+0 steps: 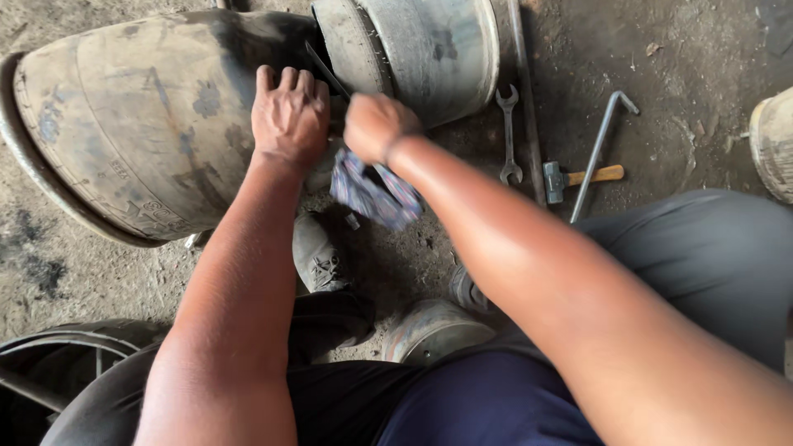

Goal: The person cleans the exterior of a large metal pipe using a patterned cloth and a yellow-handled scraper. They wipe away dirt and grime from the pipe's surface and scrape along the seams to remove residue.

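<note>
1. Far left, the ground [49,272] is packed grey dirt, dusty and stained with dark patches. In the bottom-left corner sits part of a dark rim [49,363] with spokes.
2. A big, worn tyre [140,124] lies on its side over the upper left, its grey rubber scuffed and patchy, its bead edge curving down toward the dirt.
3. The left hand [289,116] rests flat on the tyre's inner edge, fingers together and curled over the lip, pressing on the rubber.
4. Just beside it, the right hand [376,124] is closed in a fist around a thin dark tool [326,70] that slants up into the gap between the tyre and the metal wheel rim [421,54]. A patterned blue-and-red cloth [376,194] hangs down from that fist.
5. Below the hands, a dusty grey shoe [318,256] stands on the dirt, near the tyre's lower edge.
6. The wheel rim stands top centre, dull metal with a dark smudge, touching the tyre.
7. Right of it, on the bare dirt, lie a long metal bar [524,91], an open-ended spanner [508,136], a small hammer [578,177] with a wooden handle, and a bent steel rod [599,149], all close together.
8. At the far right edge, part of another pale, worn tyre [775,144] shows. The person's grey trouser leg [702,256] fills the lower right.
</note>
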